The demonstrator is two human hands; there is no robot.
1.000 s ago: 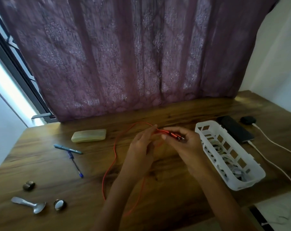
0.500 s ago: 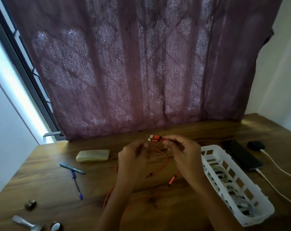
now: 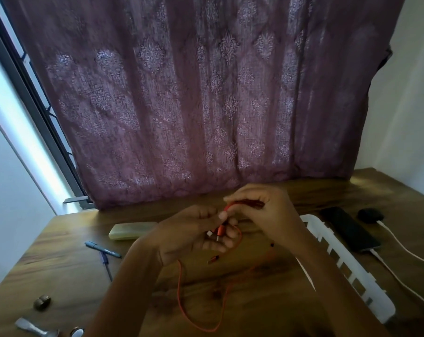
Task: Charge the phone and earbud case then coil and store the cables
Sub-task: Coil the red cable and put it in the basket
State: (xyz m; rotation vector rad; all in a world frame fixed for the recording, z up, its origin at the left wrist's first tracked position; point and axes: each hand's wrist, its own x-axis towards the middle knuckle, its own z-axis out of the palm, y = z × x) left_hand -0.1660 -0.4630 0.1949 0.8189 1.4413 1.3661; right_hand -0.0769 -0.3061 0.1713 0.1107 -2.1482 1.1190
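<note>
An orange cable point(image 3: 181, 297) hangs from both hands and loops down over the wooden table point(image 3: 60, 263). My left hand point(image 3: 189, 234) holds one of its connector ends in curled fingers. My right hand point(image 3: 266, 212) pinches the cable's dark red plug end just above. Another small plug point(image 3: 213, 259) dangles below the hands. A black phone point(image 3: 349, 228) lies at the right with a white cable point(image 3: 400, 283) plugged in. A dark earbud case point(image 3: 370, 215) sits beyond it with a second white cable point(image 3: 405, 249) attached.
A white slotted basket point(image 3: 347, 266) stands right of my hands, next to the phone. A pale green case point(image 3: 133, 230) and two pens point(image 3: 104, 251) lie at the left. Small metal pieces point(image 3: 42, 302) sit near the front left corner. A purple curtain point(image 3: 206, 105) hangs behind.
The view has tilted upward. My hands have brought the cable ends closer together, the left hand now gripping a connector below the right hand's plug.
</note>
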